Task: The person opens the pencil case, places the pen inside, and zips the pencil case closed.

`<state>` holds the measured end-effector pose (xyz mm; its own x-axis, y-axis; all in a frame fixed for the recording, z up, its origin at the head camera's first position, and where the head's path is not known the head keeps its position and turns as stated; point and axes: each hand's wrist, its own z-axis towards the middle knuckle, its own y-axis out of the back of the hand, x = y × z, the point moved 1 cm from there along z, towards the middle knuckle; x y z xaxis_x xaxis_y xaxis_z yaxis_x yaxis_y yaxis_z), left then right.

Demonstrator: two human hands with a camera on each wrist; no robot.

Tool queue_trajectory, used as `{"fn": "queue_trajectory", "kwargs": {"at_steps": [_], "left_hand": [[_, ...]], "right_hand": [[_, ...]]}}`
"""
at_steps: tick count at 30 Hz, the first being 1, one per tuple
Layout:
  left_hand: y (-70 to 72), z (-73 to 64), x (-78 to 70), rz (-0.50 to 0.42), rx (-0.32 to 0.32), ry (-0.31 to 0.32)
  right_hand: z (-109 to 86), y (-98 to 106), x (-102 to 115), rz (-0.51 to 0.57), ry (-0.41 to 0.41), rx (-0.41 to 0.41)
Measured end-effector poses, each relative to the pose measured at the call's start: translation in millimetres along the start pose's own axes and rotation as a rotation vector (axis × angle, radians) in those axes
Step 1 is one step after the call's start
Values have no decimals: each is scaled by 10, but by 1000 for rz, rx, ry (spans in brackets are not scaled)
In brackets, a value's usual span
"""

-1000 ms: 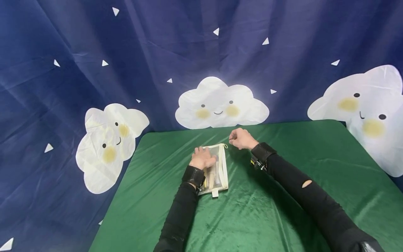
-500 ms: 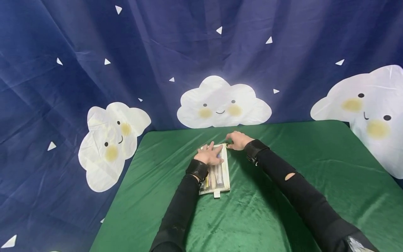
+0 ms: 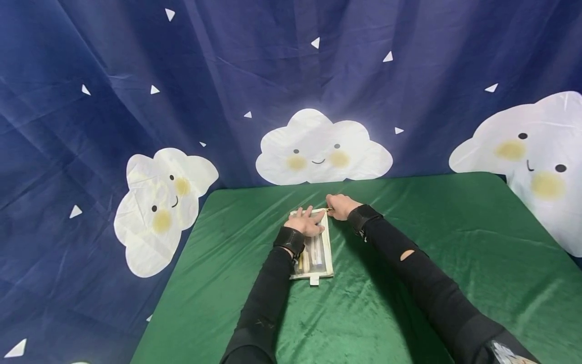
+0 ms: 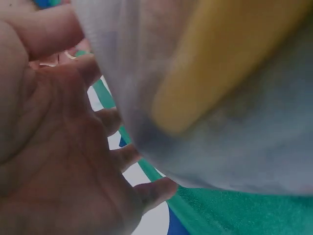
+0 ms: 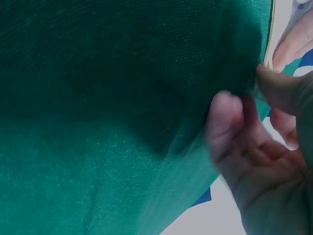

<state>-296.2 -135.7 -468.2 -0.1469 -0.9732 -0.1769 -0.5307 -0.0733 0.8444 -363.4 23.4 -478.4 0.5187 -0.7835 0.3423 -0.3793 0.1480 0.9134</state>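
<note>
A see-through zip pouch (image 3: 322,253) with cream edging lies flat on the green cloth, pens and other slim items showing inside. My left hand (image 3: 305,224) rests on its upper part with fingers spread, the index finger and thumb reaching toward the zipper side. A yellow stick-like item (image 4: 220,63) shows through the clear plastic in the left wrist view. At the pouch's far right corner, my right hand (image 3: 342,207) pinches the zipper pull (image 3: 329,209) between thumb and finger. The right wrist view has the thumb beside the pouch's pale edge (image 5: 279,22), the pull mostly hidden.
Green cloth (image 3: 409,227) covers the table around the pouch, lightly creased. Behind the table hangs a dark blue curtain (image 3: 254,55) printed with smiling clouds and small white triangles. A white tab (image 3: 314,280) sticks out from the pouch's near edge.
My right hand has come left and down to the pouch's corner and taken the zipper pull. My left hand has slid right over the pouch, fingers spreading wider.
</note>
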Motion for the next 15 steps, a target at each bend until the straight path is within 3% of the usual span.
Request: {"fn": "queue_trajectory", "kwargs": {"at_steps": [5, 10, 15], "left_hand": [[13, 1, 20, -64, 38, -3], [41, 19, 25, -63, 75, -14], [70, 10, 12, -95, 83, -7]], "right_hand": [[0, -30, 38, -42, 40, -48], [-15, -85, 83, -226, 146, -188], [-37, -137, 103, -344, 190, -289]]}}
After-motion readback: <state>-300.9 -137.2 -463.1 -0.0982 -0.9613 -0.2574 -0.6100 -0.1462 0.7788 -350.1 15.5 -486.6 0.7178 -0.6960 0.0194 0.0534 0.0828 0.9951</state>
